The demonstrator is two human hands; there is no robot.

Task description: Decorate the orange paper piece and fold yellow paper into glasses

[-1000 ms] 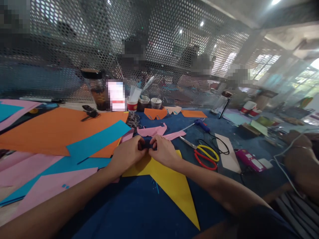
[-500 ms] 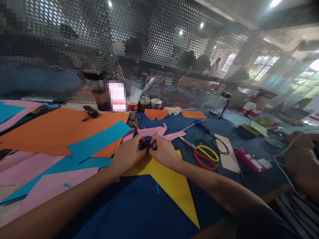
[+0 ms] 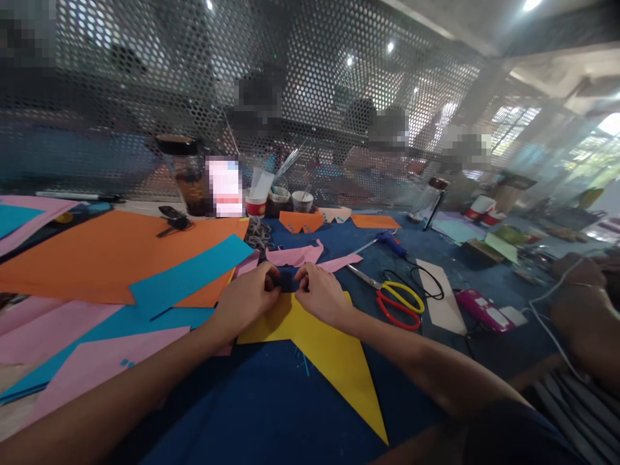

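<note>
Perforated metal screen (image 3: 300,58): stands along the far side, rows of holes all over it.
Blue tabletop (image 3: 227,413): pretty cluttered, especially on the left.
Yellow paper (image 3: 334,355): lying flat on the blue right in front of the person, both hands over its far part, one long point aimed near right.
Left hand (image 3: 247,297): over the left side of the yellow, fingers curled in toward the thumb; can't tell if they're pinching anything.
Right hand (image 3: 322,294): just across a small gap, fingers bent and bunched by the thumb, same deal, can't tell if anything's in there.
Pink scraps (image 3: 295,256): just beyond the hands.
Scissors (image 3: 398,318): right of the right hand, yellow and red handles, blades pointing far left.
Glue gun (image 3: 391,243): farther back, blue body.
Orange sheet (image 3: 97,252): over on the left, blue strip (image 3: 194,271) lying across it.
</note>
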